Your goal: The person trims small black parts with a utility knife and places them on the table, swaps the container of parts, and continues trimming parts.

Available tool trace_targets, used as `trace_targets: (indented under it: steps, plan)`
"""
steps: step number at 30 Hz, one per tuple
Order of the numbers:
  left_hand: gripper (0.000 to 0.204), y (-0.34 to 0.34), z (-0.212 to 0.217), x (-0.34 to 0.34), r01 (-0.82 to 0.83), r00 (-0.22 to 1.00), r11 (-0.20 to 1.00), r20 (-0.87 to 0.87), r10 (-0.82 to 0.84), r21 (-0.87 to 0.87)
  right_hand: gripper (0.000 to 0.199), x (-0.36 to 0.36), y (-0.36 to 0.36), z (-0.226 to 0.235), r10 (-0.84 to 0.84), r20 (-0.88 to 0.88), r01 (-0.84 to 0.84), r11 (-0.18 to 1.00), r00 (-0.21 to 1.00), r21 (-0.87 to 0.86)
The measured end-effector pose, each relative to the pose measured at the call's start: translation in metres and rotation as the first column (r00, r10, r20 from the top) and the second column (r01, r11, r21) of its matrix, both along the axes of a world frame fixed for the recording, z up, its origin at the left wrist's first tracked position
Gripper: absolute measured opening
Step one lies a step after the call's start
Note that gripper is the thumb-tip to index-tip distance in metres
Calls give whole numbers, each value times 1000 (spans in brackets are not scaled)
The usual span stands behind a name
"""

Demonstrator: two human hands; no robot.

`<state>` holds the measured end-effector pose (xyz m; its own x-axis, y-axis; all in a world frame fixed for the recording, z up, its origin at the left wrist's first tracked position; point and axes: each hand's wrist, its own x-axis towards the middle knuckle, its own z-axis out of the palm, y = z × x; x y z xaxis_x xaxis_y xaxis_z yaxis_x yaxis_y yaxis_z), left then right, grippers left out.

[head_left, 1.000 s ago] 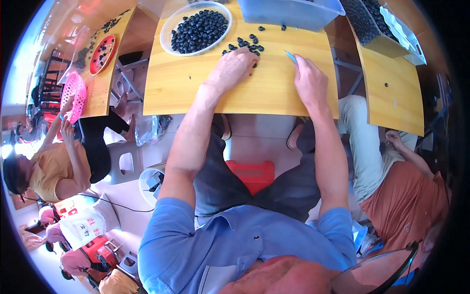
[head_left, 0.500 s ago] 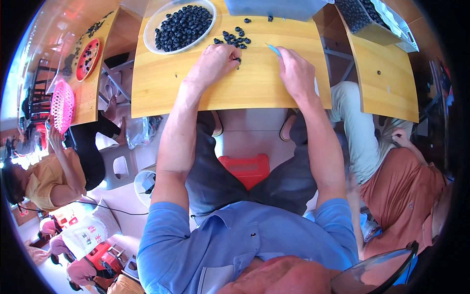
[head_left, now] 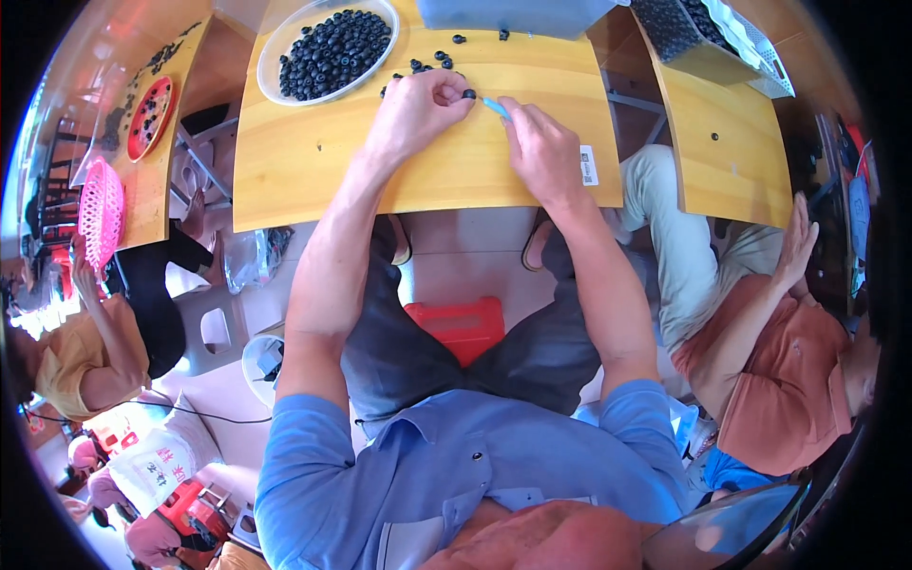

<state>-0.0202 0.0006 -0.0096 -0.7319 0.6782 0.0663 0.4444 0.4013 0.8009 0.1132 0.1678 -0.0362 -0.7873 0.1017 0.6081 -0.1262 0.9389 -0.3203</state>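
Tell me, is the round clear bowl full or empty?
Partly full: the round clear bowl holds a heap of dark little balls, with some bare bowl showing around them.

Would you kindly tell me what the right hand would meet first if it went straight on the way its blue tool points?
Most likely the dark piece in the left hand, just beyond the blue tool, though depth is unclear.

Berry-like balls (head_left: 334,55) lie in a bowl (head_left: 264,78) at the far left of a worktable (head_left: 313,180), a plastic bin (head_left: 518,19) to its right; loose balls (head_left: 446,64) lie nearer, between label (head_left: 588,165) and bowl, with a plate (head_left: 134,133) on the left side table (head_left: 152,195).
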Motion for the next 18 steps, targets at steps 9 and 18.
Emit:
trace_targets:
  steps: [9,18]
  plan:
    - [27,13,-7,11,-99,994,965,62,87,244,28,-1,6,1,-27,-114,48,981,993,186]
    - [26,14,-2,14,-78,997,974,19,75,212,32,0,6,5,-38,-113,63,972,993,224]
